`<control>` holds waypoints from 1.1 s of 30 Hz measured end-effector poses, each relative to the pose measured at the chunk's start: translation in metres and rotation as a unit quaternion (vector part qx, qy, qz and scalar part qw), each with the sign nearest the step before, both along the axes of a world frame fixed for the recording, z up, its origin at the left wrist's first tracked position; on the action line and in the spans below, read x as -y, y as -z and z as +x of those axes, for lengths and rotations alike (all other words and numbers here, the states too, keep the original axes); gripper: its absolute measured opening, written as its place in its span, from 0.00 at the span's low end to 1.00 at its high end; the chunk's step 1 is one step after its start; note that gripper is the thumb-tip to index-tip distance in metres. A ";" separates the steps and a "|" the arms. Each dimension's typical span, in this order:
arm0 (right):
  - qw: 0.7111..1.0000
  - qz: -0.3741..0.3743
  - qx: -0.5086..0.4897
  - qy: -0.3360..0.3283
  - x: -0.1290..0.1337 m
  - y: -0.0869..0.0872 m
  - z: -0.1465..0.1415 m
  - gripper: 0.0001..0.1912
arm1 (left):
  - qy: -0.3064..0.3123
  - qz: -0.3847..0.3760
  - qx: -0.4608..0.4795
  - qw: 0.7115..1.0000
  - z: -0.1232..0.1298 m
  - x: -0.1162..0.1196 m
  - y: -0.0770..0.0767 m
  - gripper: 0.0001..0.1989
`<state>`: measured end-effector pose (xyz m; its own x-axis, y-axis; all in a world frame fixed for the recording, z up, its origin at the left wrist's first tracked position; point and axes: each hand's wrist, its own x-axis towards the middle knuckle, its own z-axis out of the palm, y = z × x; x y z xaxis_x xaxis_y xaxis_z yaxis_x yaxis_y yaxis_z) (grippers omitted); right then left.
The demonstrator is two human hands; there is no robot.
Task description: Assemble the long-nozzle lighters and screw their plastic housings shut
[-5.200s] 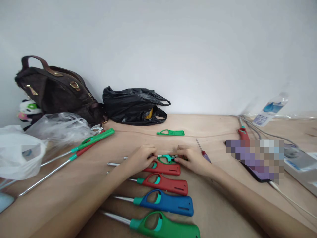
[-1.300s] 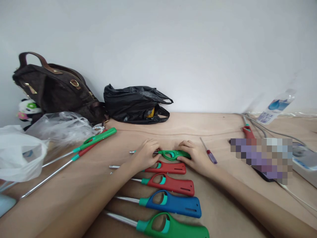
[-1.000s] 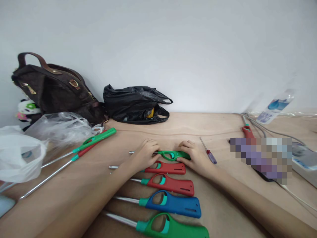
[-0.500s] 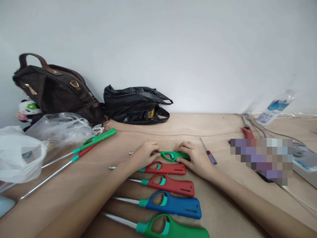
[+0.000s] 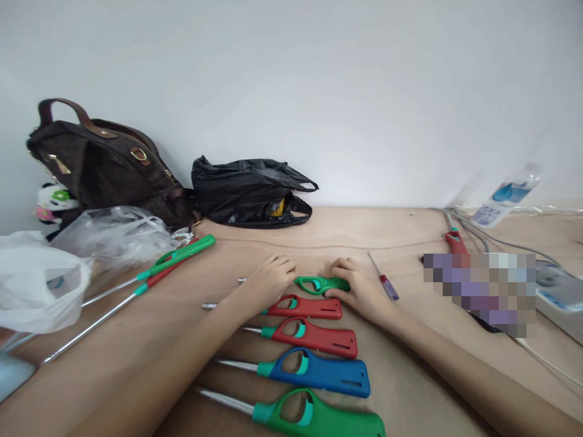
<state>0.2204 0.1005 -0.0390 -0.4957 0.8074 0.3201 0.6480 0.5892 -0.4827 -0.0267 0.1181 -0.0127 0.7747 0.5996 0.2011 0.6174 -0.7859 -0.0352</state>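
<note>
A green gas lighter (image 5: 322, 285) lies farthest back in a row of lighters, its metal tip pointing left. My left hand (image 5: 272, 280) is closed over its neck, with fingers bent and the thumb hidden. At the butt of the handle, my right hand (image 5: 357, 290) grips it between thumb and curled fingers. Nearer to me lie a red lighter (image 5: 314, 308), another red lighter (image 5: 328, 340), a blue lighter (image 5: 339, 374) and a larger-looking green lighter (image 5: 346, 421), roughly parallel. My left forearm covers parts of their rods.
A screwdriver (image 5: 388, 286) lies right of my right hand. Long-rod lighters (image 5: 191, 249) rest at left by plastic bags (image 5: 40, 285). Behind are a dark backpack (image 5: 109, 164) and a black bag (image 5: 246, 191). A bottle (image 5: 507, 197), cables and a pixelated patch are at right.
My left hand has shifted slightly right along the neck of the green lighter, and its thumb has gone out of sight. My right hand keeps its hold.
</note>
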 end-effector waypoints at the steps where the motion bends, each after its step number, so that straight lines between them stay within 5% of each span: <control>1: 1.000 -0.003 -0.002 0.002 0.000 0.000 0.000 0.10 | -0.003 -0.009 0.010 1.000 -0.001 0.000 0.001 0.07; 10: 0.998 -0.060 -0.024 0.026 0.002 0.002 -0.002 0.15 | -0.084 -0.159 0.163 0.970 -0.004 0.000 0.001 0.04; 15: 0.999 -0.029 -0.001 0.036 0.004 -0.001 -0.002 0.13 | -0.107 -0.189 0.179 0.960 -0.001 0.003 -0.003 0.08; 26: 0.996 0.057 0.031 0.053 0.014 -0.010 0.000 0.10 | -0.043 0.019 0.156 0.987 0.007 0.015 -0.027 0.10; 33: 0.984 0.168 0.014 0.053 0.013 -0.012 0.002 0.04 | -0.025 0.030 0.192 0.981 0.008 0.016 -0.029 0.08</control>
<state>0.2224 0.0874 -0.0270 -0.4261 0.7066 0.5649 0.7252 0.6401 -0.2537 -0.0191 0.1023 0.0167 0.6043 0.6137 0.5082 0.6325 -0.7573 0.1624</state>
